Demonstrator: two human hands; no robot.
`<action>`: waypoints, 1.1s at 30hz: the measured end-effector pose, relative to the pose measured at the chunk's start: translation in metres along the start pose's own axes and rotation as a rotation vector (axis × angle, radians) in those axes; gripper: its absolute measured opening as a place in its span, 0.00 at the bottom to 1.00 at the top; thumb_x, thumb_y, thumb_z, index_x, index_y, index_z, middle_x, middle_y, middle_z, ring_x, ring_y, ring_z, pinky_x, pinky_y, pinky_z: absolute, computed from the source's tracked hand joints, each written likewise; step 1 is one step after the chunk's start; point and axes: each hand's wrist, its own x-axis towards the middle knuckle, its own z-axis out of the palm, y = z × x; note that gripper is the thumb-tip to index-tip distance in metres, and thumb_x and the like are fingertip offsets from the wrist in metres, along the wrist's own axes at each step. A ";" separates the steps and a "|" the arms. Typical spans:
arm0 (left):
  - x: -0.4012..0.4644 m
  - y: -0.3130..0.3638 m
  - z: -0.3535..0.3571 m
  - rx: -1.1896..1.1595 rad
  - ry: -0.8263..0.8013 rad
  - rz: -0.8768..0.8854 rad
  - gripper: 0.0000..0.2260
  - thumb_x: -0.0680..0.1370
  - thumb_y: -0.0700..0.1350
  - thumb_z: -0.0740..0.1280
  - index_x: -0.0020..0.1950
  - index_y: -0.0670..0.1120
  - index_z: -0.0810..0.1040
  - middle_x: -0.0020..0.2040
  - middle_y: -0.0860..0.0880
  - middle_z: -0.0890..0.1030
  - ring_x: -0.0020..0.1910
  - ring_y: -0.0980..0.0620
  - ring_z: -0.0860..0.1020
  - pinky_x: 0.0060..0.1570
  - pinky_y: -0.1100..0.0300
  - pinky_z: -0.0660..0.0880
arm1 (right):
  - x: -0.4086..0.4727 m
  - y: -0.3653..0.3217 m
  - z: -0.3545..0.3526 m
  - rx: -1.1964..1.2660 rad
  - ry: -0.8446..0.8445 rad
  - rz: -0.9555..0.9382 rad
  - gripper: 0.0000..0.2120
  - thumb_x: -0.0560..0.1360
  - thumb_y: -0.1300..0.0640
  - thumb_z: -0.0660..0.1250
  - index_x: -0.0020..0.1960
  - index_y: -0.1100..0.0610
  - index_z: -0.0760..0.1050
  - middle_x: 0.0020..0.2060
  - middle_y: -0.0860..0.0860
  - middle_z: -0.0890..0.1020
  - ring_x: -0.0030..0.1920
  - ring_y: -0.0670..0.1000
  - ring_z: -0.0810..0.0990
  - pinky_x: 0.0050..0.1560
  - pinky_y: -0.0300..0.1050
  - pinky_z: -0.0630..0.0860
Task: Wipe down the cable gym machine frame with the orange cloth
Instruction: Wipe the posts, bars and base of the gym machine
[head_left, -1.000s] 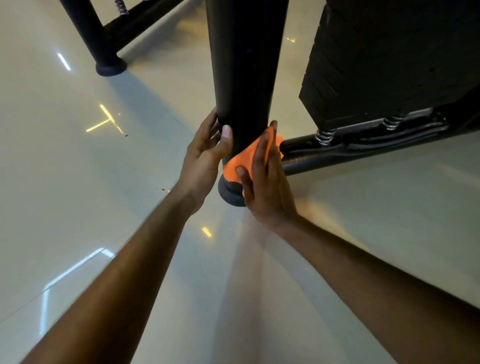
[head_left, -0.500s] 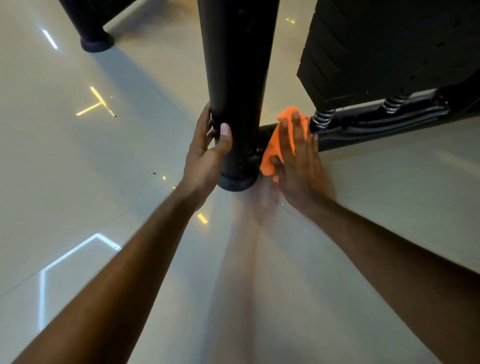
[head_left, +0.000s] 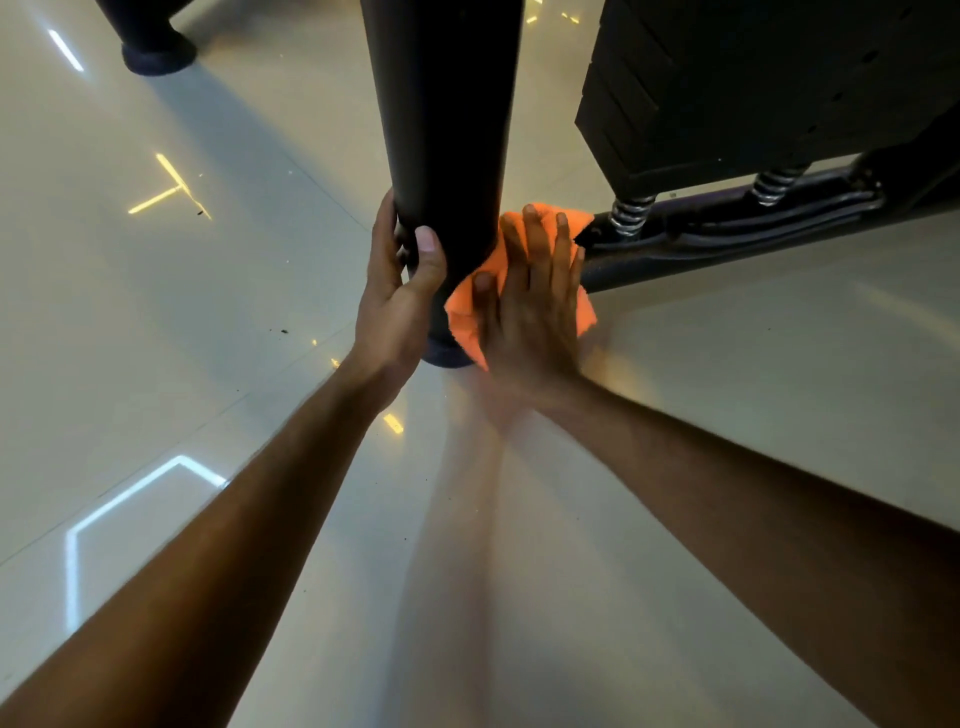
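Cloth (head_left: 467, 306) lies pressed under right hand (head_left: 535, 312) against post (head_left: 441, 130).

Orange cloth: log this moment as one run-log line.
left hand: gripping black upright post | right hand: flat, pressing orange cloth on post base

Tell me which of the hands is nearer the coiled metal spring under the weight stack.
Right. The right hand, flat on the orange cloth, lies just beside the nearest coiled metal spring; the left hand grips the black upright post, farther away.
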 end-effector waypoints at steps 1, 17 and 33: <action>0.000 -0.001 0.000 0.004 0.003 -0.001 0.26 0.86 0.61 0.59 0.84 0.61 0.60 0.75 0.59 0.74 0.73 0.61 0.74 0.71 0.59 0.73 | -0.001 -0.009 0.003 0.004 0.013 0.042 0.30 0.90 0.44 0.49 0.86 0.61 0.58 0.86 0.60 0.60 0.87 0.65 0.51 0.85 0.69 0.49; -0.013 -0.017 0.021 0.000 0.059 0.069 0.24 0.87 0.53 0.64 0.82 0.57 0.60 0.75 0.56 0.72 0.71 0.65 0.74 0.65 0.69 0.74 | 0.015 0.023 -0.011 -0.121 -0.056 -0.138 0.26 0.90 0.47 0.56 0.85 0.56 0.62 0.84 0.58 0.64 0.86 0.65 0.55 0.85 0.67 0.49; -0.015 -0.039 0.026 0.117 0.132 0.083 0.33 0.85 0.60 0.64 0.86 0.54 0.56 0.79 0.52 0.69 0.77 0.55 0.70 0.75 0.47 0.74 | 0.020 0.079 -0.040 -0.290 -0.126 -0.388 0.31 0.89 0.42 0.53 0.88 0.54 0.55 0.86 0.56 0.59 0.87 0.62 0.55 0.86 0.65 0.50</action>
